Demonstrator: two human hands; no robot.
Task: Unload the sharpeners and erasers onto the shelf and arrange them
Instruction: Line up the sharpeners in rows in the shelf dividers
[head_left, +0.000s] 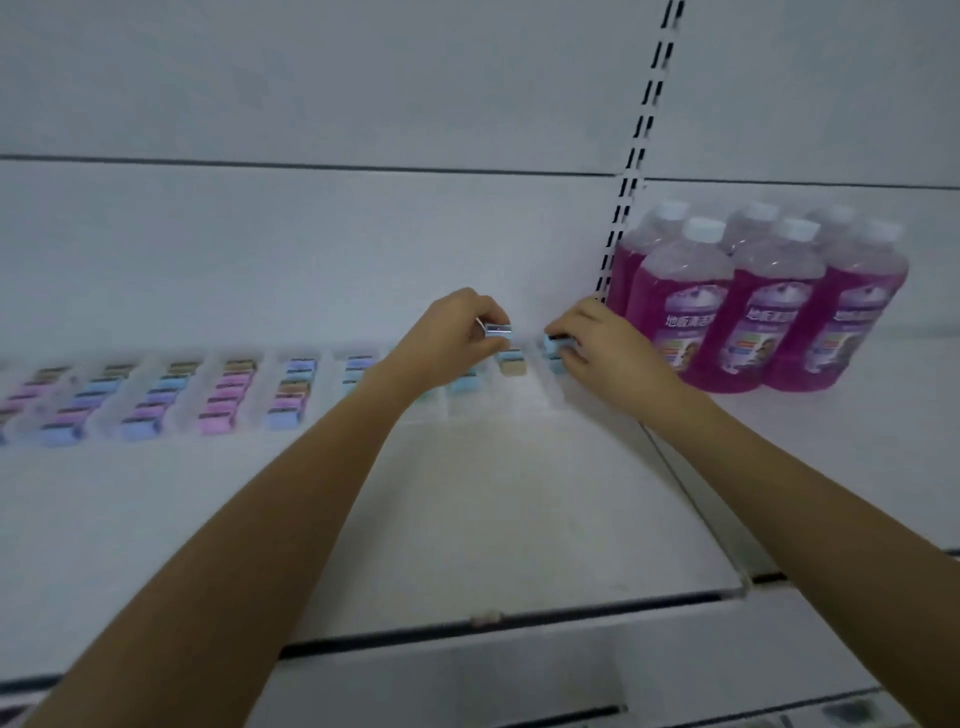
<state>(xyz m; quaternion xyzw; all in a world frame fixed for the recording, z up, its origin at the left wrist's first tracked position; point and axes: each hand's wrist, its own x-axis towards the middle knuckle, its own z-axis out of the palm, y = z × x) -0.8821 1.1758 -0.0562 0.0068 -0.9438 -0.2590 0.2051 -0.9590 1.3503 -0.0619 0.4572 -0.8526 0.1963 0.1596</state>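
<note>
Erasers (150, 397) in rows on a shelf (467, 519).
Rows span left to middle; bottles (769, 317) stand to their right.

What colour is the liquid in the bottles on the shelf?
The liquid is magenta, clearest in the head view.

Bright, cool, even diffuse light; pale white shelf (493, 519) with faint soft shadows only. General softness throughout; heavy motion blur over rows of small coloured blocks (156, 400) at left. Wide-angle bowing at edges, slotted upright (638, 150) leaning. Best sharpness on purple bottles (753, 312), labels half legible.
</note>
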